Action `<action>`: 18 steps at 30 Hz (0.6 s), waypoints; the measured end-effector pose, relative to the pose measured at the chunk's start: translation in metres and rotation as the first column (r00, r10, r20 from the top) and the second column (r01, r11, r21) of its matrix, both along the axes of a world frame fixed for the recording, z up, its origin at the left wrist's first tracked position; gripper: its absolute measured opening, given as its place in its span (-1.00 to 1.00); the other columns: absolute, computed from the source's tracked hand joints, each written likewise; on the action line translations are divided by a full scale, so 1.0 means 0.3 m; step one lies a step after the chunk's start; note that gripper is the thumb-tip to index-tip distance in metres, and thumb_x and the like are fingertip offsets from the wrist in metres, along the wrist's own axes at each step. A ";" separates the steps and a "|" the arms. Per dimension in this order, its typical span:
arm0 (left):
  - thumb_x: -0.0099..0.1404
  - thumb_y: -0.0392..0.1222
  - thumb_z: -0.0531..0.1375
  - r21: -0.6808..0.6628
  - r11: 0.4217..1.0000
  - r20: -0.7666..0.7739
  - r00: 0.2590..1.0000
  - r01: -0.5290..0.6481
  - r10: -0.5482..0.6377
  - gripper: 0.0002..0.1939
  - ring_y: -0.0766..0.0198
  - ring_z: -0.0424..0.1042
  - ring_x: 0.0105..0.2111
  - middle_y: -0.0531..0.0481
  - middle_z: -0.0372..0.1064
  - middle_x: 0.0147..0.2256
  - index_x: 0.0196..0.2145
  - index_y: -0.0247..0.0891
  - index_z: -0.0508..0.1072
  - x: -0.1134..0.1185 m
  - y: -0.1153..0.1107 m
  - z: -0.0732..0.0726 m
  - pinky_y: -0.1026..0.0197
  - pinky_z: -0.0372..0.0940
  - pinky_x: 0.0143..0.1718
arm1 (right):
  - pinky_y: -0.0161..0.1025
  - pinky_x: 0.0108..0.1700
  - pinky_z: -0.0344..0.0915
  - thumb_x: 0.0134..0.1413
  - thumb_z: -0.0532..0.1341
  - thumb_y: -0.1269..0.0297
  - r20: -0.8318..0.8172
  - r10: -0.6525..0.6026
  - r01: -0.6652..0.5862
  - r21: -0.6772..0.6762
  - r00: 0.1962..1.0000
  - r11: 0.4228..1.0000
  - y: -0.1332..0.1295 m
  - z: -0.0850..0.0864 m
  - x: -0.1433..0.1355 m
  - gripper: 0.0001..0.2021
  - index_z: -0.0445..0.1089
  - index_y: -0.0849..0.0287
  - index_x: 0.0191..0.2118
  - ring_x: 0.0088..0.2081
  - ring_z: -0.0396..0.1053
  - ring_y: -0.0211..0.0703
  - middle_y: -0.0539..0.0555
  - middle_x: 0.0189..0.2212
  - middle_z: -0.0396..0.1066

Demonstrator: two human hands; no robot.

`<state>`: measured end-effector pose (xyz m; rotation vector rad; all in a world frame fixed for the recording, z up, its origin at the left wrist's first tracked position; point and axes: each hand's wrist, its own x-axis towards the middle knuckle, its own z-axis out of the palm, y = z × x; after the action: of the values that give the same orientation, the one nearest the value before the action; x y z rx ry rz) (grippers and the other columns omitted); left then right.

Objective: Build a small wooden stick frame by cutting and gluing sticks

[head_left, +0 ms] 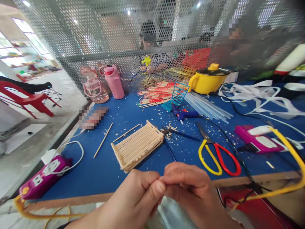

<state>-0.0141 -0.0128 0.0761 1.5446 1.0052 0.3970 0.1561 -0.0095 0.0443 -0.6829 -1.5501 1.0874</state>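
Note:
My left hand [140, 194] and my right hand [190, 190] meet fingertip to fingertip at the table's front edge. Both are closed, thumbs and fingers pressed together; anything between them is too small or hidden to make out. Just beyond them lies a tray-like piece made of wooden sticks [137, 144], with raised rails at its ends and along its near side. Two loose sticks lie to its left, one slanting [103, 140] and one near its back edge [126, 133]. Pliers with blue handles [182, 135] rest at its right corner, open.
Scissors [214, 152] with yellow and red handles lie right, behind them a blue glue gun [184, 114], glue sticks [207, 106] and a yellow pot [208, 81]. Purple power strips [45, 178] flank the table. Bottles [114, 82] and bundled sticks [159, 92] stand or lie at the mesh.

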 end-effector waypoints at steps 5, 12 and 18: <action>0.35 0.21 -0.17 -0.014 1.000 0.062 0.998 0.016 -0.015 -0.46 0.38 0.06 -0.58 0.11 0.07 -0.62 -0.58 -0.23 0.17 0.017 0.008 -0.004 0.28 -0.01 -0.55 | -0.38 -0.46 0.32 -0.01 0.32 0.39 -0.099 -0.024 0.004 -0.201 0.995 0.980 -0.004 -0.035 0.003 -0.82 0.54 -0.07 -0.28 -0.44 0.39 -0.31 -0.07 -0.44 0.47; 0.39 0.15 -0.25 0.057 0.998 0.045 0.999 0.028 -0.031 -0.50 0.37 0.12 -0.57 0.10 0.13 -0.58 -0.52 -0.21 0.17 0.043 0.029 0.027 0.30 0.08 -0.54 | -0.41 -0.36 0.38 0.03 0.26 0.50 0.171 -0.238 0.216 0.136 0.956 0.967 0.003 -0.015 0.013 -0.83 0.50 0.07 -0.30 -0.38 0.44 -0.32 -0.04 -0.41 0.49; 0.29 0.12 0.03 0.371 0.928 -0.379 0.919 0.045 0.107 -0.64 0.34 0.21 -0.60 0.07 0.31 -0.58 -0.44 -0.20 0.37 0.004 0.101 0.090 0.29 0.02 -0.58 | -0.43 -0.23 0.40 0.12 0.20 0.44 0.329 -0.400 0.381 0.123 0.855 0.916 0.015 -0.012 0.067 -0.85 0.41 0.02 -0.23 -0.28 0.47 -0.32 -0.07 -0.30 0.51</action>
<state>-0.0128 0.0175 0.1031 2.0096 1.3224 0.3170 0.1762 -0.0049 0.0406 -1.1469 -1.6320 0.6362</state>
